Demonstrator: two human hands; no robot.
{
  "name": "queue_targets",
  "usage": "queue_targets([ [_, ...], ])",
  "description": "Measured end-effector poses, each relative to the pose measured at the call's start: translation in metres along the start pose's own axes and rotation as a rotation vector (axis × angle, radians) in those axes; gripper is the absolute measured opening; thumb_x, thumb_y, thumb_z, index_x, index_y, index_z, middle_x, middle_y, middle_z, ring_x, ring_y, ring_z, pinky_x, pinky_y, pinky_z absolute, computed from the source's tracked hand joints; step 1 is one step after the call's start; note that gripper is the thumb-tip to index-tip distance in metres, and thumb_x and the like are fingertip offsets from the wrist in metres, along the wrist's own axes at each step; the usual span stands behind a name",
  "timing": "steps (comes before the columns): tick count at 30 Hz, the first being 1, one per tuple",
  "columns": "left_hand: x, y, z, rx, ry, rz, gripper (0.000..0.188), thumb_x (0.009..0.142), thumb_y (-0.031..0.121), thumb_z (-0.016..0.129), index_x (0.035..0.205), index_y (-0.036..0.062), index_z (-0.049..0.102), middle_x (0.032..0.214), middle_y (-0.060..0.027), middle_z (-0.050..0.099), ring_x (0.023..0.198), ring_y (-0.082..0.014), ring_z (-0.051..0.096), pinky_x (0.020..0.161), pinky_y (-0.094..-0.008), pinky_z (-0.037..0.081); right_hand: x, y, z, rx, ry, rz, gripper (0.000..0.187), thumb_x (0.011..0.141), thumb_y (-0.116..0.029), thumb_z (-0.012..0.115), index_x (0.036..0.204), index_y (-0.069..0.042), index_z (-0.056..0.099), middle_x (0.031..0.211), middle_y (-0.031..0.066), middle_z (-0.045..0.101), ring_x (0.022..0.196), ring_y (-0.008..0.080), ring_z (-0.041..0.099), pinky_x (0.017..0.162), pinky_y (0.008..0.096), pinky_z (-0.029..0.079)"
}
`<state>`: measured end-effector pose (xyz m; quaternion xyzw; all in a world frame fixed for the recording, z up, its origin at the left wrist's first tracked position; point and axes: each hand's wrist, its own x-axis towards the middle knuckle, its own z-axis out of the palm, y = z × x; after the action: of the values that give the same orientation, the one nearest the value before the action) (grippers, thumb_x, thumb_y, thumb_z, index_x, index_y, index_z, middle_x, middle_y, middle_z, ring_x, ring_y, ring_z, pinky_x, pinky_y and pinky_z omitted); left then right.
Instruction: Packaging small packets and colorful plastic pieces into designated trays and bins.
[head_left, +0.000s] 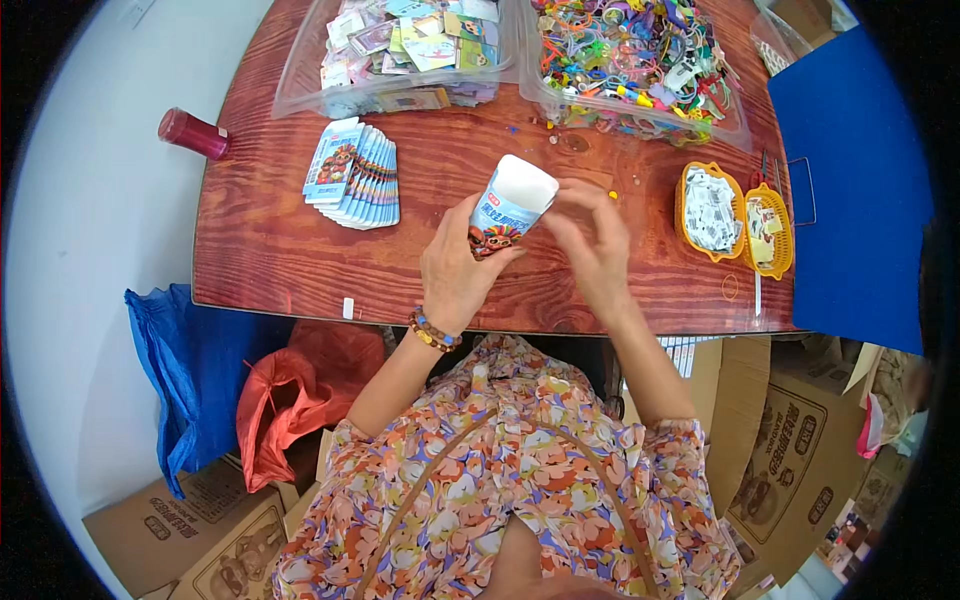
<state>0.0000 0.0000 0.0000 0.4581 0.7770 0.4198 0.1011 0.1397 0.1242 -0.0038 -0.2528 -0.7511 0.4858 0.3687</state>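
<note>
A small light-blue printed paper box (503,214) is held up over the middle of the table, tilted, its white end facing up. My left hand (458,262) is closed round its lower left part, thumb across the front. Close by the box's right edge is my right hand (597,245), its fingers curved and apart from the thumb; whether a fingertip touches the box I cannot tell. To the left, a fanned stack of flat, matching blue boxes (372,185) lies on the reddish wooden table (270,260).
Along the far side stand a clear bin (300,85) of small cards and packets and another bin (640,115) of colourful trinkets. Yellow baskets (742,235) with paper slips sit at right, near scissors and a blue board (850,200). A red jar (195,135) lies at the left edge.
</note>
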Motion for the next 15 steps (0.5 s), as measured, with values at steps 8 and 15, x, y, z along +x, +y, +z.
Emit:
queue_targets([
  [8,0.0,0.0,0.006,-0.729,-0.109,-0.304,0.033,0.084,0.008,0.077,0.113,0.0006,0.063,0.096,-0.0111,0.072,0.088,-0.0173,0.07,0.076,-0.0284,0.055,-0.009,0.011,0.006,0.176,-0.02,0.06,0.022,0.094,0.0,0.062,0.116,0.001,0.067,0.113,0.0075,0.064,0.102,0.0138,0.062,0.088,0.027,0.05],
  [15,-0.001,0.005,-0.012,-0.67,-0.205,-0.231,0.046,0.087,0.001,0.072,0.13,0.0026,0.055,0.104,-0.0135,0.071,0.094,-0.0168,0.07,0.08,-0.0301,0.057,0.004,0.0,-0.014,0.174,-0.171,0.003,0.018,0.095,-0.001,0.061,0.111,0.002,0.069,0.107,0.0066,0.065,0.099,0.0136,0.062,0.085,0.0261,0.049],
])
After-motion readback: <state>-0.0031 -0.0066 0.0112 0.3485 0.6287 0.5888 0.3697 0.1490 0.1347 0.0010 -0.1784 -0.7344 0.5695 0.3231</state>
